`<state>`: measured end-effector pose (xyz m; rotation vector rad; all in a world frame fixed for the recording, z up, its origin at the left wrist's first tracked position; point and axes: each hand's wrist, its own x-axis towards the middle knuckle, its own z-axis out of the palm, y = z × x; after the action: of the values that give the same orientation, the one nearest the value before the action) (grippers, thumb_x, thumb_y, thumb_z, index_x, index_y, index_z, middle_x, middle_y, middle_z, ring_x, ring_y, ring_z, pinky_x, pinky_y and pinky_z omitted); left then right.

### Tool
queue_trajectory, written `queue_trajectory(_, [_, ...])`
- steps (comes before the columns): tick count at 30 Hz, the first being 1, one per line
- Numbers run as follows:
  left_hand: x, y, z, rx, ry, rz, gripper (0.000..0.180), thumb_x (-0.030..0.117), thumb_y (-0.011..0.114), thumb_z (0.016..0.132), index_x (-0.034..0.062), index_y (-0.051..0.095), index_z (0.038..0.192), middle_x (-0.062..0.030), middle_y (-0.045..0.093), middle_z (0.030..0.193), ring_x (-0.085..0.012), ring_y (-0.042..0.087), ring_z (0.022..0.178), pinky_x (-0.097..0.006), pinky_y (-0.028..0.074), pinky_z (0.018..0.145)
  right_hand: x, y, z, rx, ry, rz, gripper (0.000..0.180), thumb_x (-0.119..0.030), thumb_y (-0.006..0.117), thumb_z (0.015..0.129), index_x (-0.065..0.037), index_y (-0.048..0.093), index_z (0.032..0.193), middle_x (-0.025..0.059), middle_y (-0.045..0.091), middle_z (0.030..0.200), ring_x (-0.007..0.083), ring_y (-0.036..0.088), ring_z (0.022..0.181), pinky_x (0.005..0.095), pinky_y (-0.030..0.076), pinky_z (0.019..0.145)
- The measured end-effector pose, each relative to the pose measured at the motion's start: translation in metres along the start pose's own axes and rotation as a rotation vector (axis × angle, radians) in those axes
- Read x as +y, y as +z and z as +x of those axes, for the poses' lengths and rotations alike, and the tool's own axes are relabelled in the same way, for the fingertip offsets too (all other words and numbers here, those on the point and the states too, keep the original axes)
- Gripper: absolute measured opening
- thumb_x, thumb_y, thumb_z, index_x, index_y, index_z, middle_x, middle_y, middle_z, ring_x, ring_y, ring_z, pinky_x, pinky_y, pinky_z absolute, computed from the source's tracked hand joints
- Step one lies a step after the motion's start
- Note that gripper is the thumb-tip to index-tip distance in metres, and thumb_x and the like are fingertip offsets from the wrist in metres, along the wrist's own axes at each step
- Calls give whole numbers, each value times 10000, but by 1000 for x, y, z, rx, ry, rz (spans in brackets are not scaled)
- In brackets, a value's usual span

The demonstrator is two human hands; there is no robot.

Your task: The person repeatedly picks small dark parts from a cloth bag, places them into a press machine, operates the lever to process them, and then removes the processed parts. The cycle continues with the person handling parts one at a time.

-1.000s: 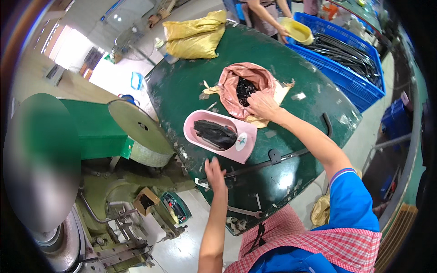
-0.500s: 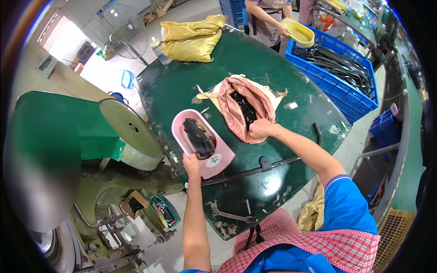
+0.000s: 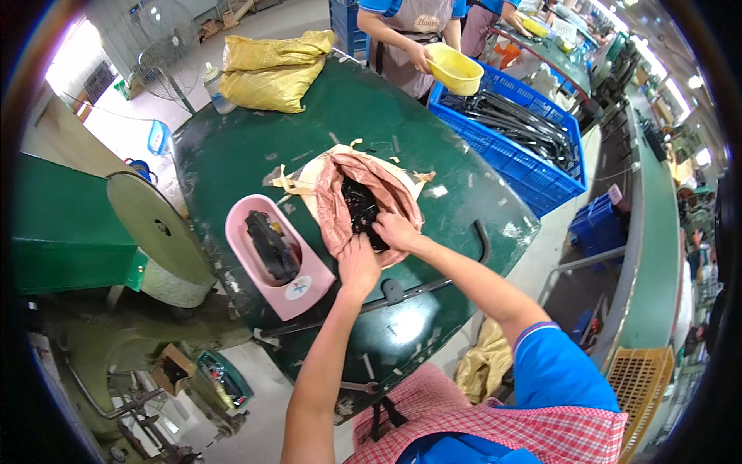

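An open pink woven sack (image 3: 332, 214) with its rim rolled down stands on the green table, small black parts (image 3: 359, 203) inside. At its near rim my left hand (image 3: 359, 267) has its fingers closed over the edge. My right hand (image 3: 396, 230) reaches into the mouth from the right with curled fingers; what lies in them, if anything, is hidden. Left of the sack rests a pink scoop-shaped tray (image 3: 287, 302) holding a black bundle (image 3: 270, 246), touched by neither hand. A black bent tube with a flat tab (image 3: 393, 291) lies close in front of the sack.
A wrench (image 3: 359, 386) lies at the table's near edge. Far left stand a yellow sack (image 3: 274, 73) and a bottle (image 3: 216, 87). Beyond the right edge is a blue crate (image 3: 506, 147) of black tubes, where another person holds a yellow basin (image 3: 456, 68). A green machine (image 3: 73, 224) stands left.
My left hand has let go of the pink tray and moved right to the sack's near rim. My right hand has shifted from the rim into the mouth. The whole view has swung right.
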<state>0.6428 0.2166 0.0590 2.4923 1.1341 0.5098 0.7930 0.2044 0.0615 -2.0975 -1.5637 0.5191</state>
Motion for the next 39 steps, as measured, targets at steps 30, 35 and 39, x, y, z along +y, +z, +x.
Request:
queue_trajectory(30, [25, -143, -315, -86, -504, -818, 268, 146, 487, 931, 11, 547, 1154, -104, 644, 985, -165, 620, 888, -282, 482, 760, -28, 10, -24, 182, -367, -386, 487, -185, 653, 715, -36, 501, 1154, 179, 429, 1285, 366, 446, 1127, 467, 394, 927])
queue_trajectory(35, [-11, -119, -384, -191, -470, -715, 265, 166, 540, 901, 58, 576, 1141, -109, 638, 1012, -175, 616, 914, -284, 482, 784, -140, -21, -105, 511, -444, 61, 167, -149, 563, 841, 0, 610, 903, 158, 616, 829, 316, 601, 807, 367, 457, 720])
queue_trajectory(39, [-42, -129, -433, -152, -570, -1031, 292, 231, 510, 901, 66, 584, 1131, -75, 663, 960, -179, 637, 833, -273, 491, 728, -213, 58, -207, 74, -330, 542, 143, -133, 594, 833, 1, 615, 878, 165, 613, 829, 300, 609, 767, 358, 480, 678])
